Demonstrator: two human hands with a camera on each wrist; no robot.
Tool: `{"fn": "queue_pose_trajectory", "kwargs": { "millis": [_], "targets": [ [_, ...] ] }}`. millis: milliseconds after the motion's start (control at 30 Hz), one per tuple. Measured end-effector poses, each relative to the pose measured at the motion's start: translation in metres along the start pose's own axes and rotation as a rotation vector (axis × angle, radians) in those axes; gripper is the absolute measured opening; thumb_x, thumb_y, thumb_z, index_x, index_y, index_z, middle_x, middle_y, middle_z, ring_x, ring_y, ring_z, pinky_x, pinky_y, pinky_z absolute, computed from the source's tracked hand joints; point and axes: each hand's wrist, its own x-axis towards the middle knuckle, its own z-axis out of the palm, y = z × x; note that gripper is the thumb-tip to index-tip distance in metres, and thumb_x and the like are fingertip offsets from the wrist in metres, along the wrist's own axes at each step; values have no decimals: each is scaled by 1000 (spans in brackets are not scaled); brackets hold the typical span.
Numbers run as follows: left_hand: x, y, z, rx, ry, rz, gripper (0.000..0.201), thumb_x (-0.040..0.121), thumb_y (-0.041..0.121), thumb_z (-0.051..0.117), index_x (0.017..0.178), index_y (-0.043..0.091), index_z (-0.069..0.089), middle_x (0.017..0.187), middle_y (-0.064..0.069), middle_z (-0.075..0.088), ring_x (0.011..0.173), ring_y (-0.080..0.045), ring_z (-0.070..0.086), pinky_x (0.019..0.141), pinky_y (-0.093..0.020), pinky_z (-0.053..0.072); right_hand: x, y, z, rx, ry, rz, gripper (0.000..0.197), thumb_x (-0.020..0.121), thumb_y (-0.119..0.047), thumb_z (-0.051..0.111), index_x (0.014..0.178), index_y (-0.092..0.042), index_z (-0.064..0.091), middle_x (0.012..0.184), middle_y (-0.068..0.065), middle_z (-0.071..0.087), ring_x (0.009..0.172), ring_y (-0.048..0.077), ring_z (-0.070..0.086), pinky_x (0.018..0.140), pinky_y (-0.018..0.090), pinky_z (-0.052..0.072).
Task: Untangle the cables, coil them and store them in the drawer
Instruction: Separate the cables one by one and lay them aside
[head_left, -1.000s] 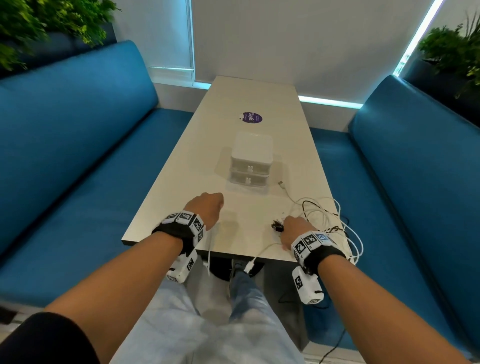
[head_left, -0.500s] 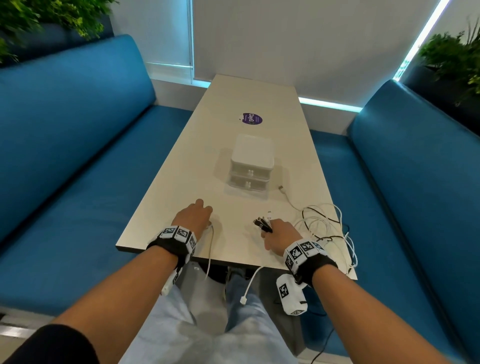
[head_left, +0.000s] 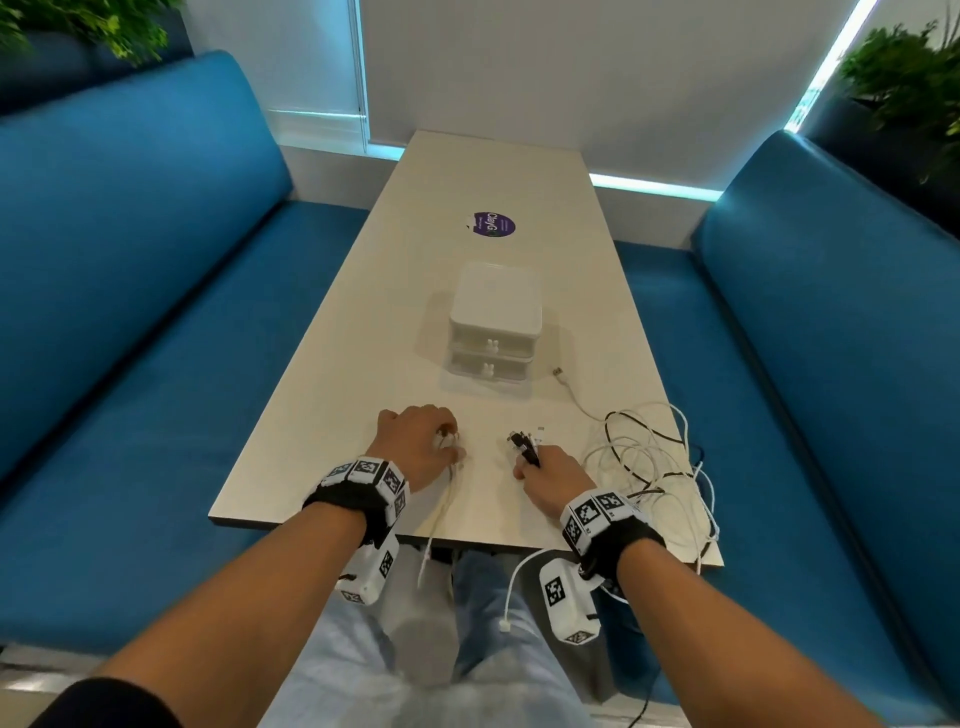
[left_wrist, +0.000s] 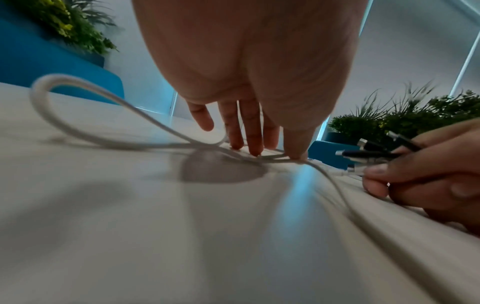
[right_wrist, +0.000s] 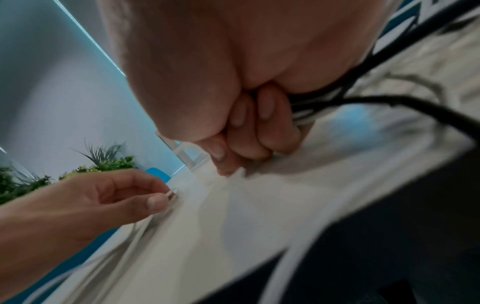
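On the table (head_left: 358, 395) my left hand (head_left: 449, 444) pinches a white cable (head_left: 440, 514) between thumb and forefinger; it trails off the near edge. The left wrist view has those fingertips (left_wrist: 255, 151) down on the tabletop, with the cable looping out to the left (left_wrist: 36, 90). My right hand (head_left: 527, 462) is fisted round a bundle of black and white cables, and black connectors (head_left: 522, 444) stick out of it. The tangle (head_left: 644, 457) lies to its right. The white two-drawer unit (head_left: 493, 312) stands farther back, both drawers closed.
A loose USB plug (head_left: 558, 372) lies right of the drawer unit. A purple sticker (head_left: 493, 224) marks the far table. Blue benches (head_left: 130, 312) flank both sides. One white cable end (head_left: 504, 626) dangles over my lap, and cable loops hang over the table's right corner.
My left hand has come down from a raised fist onto the table, still holding the white cable. My right hand has drawn the connector bundle left, away from the tangle.
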Motion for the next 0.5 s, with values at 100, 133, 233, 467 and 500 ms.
{"fn": "queue_pose_trajectory", "kwargs": {
  "millis": [100,133,233,467,500],
  "targets": [
    [-5,1,0,-24,55,-14,15,89,32,61,104,30,59,103,11,65,100,-17,58,92,-34,23,4,1,3,37,-17,-12,26,97,-27,46,88,-16,68,87,8,68,78,26,62,68,30,42],
    [-7,4,-1,-10,84,-12,13,90,27,58,103,29,61,101,10,66,97,-18,58,92,-33,22,6,0,3,62,-20,-12,27,97,-26,46,81,-18,66,81,7,66,76,27,60,69,30,43],
    [-8,11,0,-10,112,-30,22,94,17,50,105,28,67,97,8,68,88,-17,43,96,-33,21,7,2,3,105,-8,-7,32,97,-25,48,69,-21,63,71,4,62,72,26,58,70,31,43],
    [-9,15,0,-308,151,33,26,92,-1,52,101,21,63,95,2,69,83,-20,65,76,-36,55,5,5,5,100,0,20,30,96,-31,49,91,-11,69,84,10,68,79,30,63,73,33,47],
    [-8,17,-2,-324,160,43,28,92,-3,51,103,20,62,99,1,67,83,-19,65,75,-33,54,6,6,6,97,1,25,31,96,-33,49,95,-9,70,88,11,69,82,31,64,75,34,48]
  ]
}}
